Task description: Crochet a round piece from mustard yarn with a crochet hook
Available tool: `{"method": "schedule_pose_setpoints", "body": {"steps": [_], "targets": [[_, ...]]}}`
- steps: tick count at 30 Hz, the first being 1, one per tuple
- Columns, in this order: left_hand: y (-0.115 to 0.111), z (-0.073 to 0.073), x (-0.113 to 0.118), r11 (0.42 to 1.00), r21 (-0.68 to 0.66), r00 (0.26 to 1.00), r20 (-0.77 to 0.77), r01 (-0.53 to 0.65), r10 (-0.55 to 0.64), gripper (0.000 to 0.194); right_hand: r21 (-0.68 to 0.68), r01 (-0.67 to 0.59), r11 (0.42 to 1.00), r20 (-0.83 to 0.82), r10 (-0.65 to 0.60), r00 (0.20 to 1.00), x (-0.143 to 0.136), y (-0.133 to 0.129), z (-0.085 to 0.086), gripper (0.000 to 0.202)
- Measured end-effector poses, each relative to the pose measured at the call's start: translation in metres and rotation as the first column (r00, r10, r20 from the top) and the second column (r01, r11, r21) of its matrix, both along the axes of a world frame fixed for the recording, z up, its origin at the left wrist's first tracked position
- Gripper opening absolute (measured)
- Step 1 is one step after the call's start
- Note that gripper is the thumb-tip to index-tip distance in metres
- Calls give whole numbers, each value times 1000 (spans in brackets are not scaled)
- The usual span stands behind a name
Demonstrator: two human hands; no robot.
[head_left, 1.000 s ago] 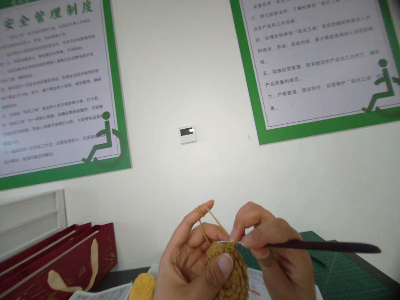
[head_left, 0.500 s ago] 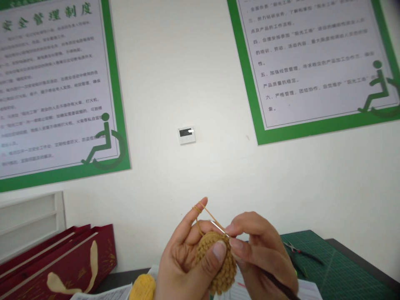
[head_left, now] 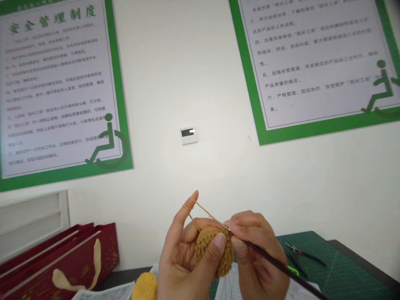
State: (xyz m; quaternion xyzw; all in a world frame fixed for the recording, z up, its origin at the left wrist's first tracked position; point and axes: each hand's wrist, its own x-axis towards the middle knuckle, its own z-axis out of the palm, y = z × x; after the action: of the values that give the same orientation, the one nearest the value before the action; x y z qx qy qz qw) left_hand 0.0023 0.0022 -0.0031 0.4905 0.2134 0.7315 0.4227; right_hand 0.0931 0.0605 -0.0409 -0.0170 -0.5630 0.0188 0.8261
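Note:
My left hand [head_left: 187, 254] pinches a round mustard-brown crochet piece [head_left: 227, 262] between thumb and fingers. Yarn [head_left: 204, 210] of a similar colour loops round the raised left index finger and runs down to the top edge of the piece. My right hand [head_left: 259, 246] grips a crochet hook [head_left: 275, 262] with a long dark handle. The hook's metal tip is at the upper right edge of the piece, where the yarn meets it. Exactly how the tip sits in the stitches is too small to tell.
A ball of yellow yarn [head_left: 144, 286] lies left of my hands, near printed papers [head_left: 108, 292]. Dark red gift bags [head_left: 78, 266] stand at the left. On the right, pliers [head_left: 304, 253] rest on a green cutting mat [head_left: 340, 266]. Green-framed posters [head_left: 120, 137] hang on the wall behind.
The hook has drawn back to the right, so less of its metal tip shows and its handle has swung into clearer view. My left index finger has shifted slightly left and up.

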Motion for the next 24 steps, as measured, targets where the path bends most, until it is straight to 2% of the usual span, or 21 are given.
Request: {"method": "schedule_pose_setpoints", "body": {"steps": [4, 7, 9, 12, 15, 17, 19, 20, 24], "targets": [[0, 0, -1, 1000, -14, 1000, 1, 6, -6, 83, -47, -174, 984, -61, 171, 983, -3, -4, 10, 15], [0, 1, -1, 999, -22, 1000, -13, -24, 24, 83, -122, -314, 942, -111, 301, 947, -1, -4, 10, 13], [-1, 3, -2, 999, -25, 999, -20, -45, 45, 82, -197, -431, 881, -155, 406, 901, 2, -4, 8, 16], [-2, 4, -4, 999, -43, 1000, -26, -12, 10, 79, -336, -574, 746, -234, 524, 819, 7, -7, 9, 24], [-1, 5, -8, 996, -71, 998, -26, 49, -51, 75, -428, -661, 616, -282, 604, 746, 11, -9, 13, 30], [-1, 5, -10, 995, -80, 997, -33, 65, -68, 71, -448, -692, 566, -291, 640, 711, 12, -9, 14, 30], [0, 6, -11, 994, -85, 997, -41, 63, -67, 67, -459, -683, 568, -282, 636, 718, 12, -9, 14, 30], [0, 6, -11, 994, -90, 997, -43, 59, -63, 65, -458, -661, 595, -273, 613, 741, 12, -9, 14, 29], [-2, 8, -10, 991, -126, 998, -30, 50, -54, 62, -359, -498, 789, -174, 468, 867, 12, -9, 10, 21]]}}
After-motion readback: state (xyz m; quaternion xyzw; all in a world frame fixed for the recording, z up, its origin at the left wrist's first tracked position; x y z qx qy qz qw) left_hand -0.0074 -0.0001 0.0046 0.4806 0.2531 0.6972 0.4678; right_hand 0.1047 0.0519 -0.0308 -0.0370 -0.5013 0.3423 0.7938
